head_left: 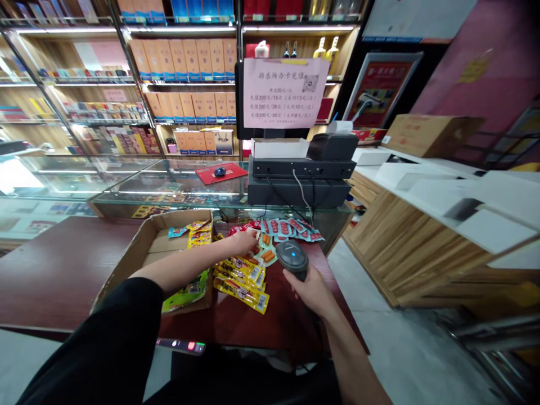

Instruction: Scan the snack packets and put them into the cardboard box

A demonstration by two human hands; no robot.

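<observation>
My right hand [311, 288] is wrapped round the handle of a dark barcode scanner [292, 257] with a small blue light on its head. My left hand [246, 241] reaches among the snack packets, its fingers closed near red packets [244, 226]; what they hold, if anything, is too small to make out. Just below it lie green packets with orange sausages [268, 256]. Several yellow snack packets [242, 292] are fanned out nearer to me. Blue-and-red packets [291, 228] lie behind the scanner.
An open cardboard box [122, 264] with yellow and green packets stands on the left, under my left forearm. A glass counter [169, 183] holds a black cash register unit [299, 185] and a red mat [221, 173]. A phone [181, 345] lies at the near table edge.
</observation>
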